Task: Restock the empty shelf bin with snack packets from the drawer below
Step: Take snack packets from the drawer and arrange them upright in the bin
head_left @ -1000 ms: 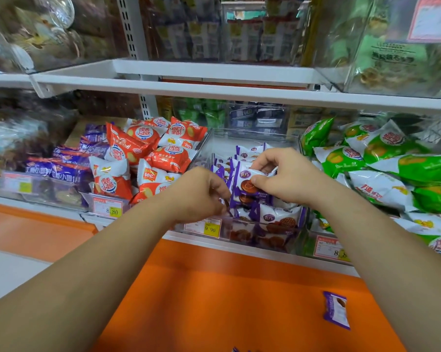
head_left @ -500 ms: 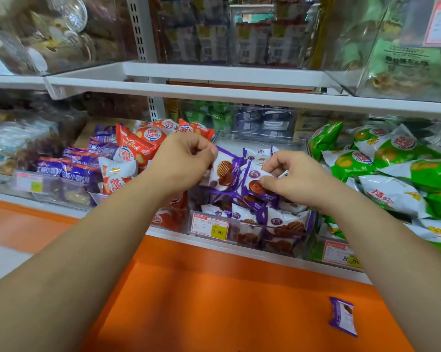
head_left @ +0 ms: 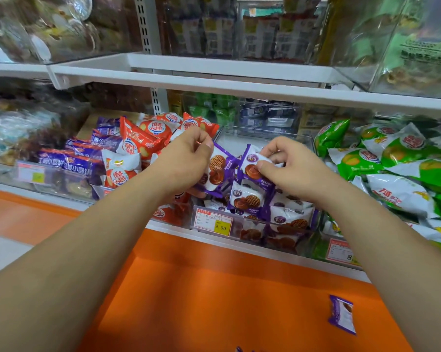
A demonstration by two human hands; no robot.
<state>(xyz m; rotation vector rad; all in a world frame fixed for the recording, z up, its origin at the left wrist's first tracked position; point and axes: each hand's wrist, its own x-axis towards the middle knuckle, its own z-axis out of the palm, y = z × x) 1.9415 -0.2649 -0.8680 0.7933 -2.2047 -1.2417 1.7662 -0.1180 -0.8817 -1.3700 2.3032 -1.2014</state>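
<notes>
Two grips sit at frame centre over the clear bin: the left grip pinches one purple packet hanging right of its fingertips; the right grip pinches a second packet at its left.

White shop shelves (slotted uprights) above an orange ledge

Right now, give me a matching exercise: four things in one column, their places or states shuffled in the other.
1 left hand
2 stray packet
3 green packets
4 price tag

a on the front of the bin
b right of the bin
c pinching a purple packet
d on the orange ledge

Pairs: 1-c, 2-d, 3-b, 4-a.
</notes>
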